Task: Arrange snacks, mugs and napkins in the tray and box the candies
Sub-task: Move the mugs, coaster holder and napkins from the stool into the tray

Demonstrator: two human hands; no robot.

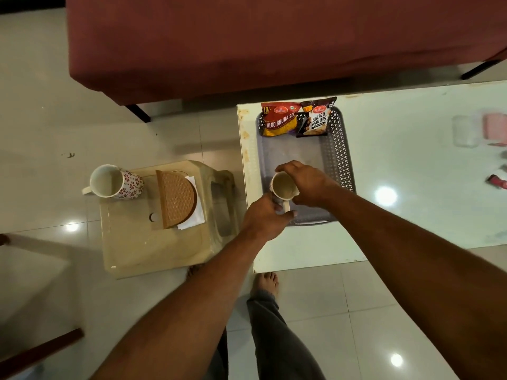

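From the head camera, the step in hand looks like the mugs: both hands are on one mug, upright and open-mouthed, at the near left corner of the grey tray on the white table. The left hand pinches the mug's handle on the near side with curled fingers. The right hand arches over the rim with fingers and thumb round the mug's far and right sides, so both hands hold it. Whether its base already rests on the tray floor cannot be told, as the hands hide it. Two snack packets, a red one and a peanut one, lean side by side against the tray's far wall, so the snacks seem done. The second mug, with a flower pattern, stands on a low stool left of the table, just beside a round woven stand that lies over white napkins. The next move probably calls for settling this mug flat and letting go, then reaching left for the flowered mug and setting it beside the first, leaving floor room for the napkins. At the table's far right lie blurred shapes, perhaps a clear box and candies, too indistinct to be sure; that part appears untouched.
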